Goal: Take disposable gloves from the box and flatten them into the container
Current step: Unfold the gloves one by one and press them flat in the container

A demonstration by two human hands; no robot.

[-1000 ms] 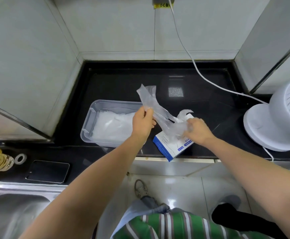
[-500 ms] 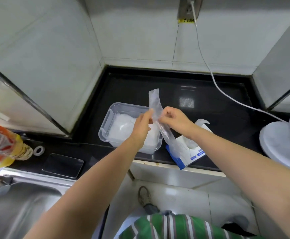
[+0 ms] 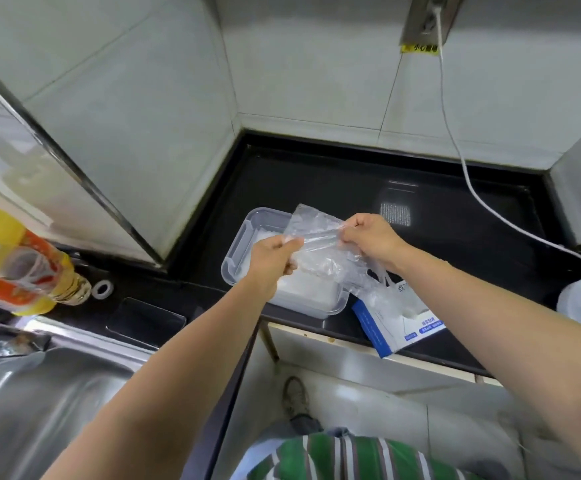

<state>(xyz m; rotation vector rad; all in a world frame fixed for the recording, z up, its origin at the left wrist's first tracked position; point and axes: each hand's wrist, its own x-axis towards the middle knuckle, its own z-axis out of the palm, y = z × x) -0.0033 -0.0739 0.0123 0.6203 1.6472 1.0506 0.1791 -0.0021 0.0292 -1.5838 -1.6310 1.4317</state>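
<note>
Over container (image 3: pixel 236 259), glove (image 3: pixel 322 252) long axis down-R

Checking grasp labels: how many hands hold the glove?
2. The left hand pinches the glove at its left edge, the right hand at its right edge, over the container.

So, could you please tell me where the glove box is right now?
In the head view, the glove box lies at the black countertop's front edge, just right of the clear container.
</note>
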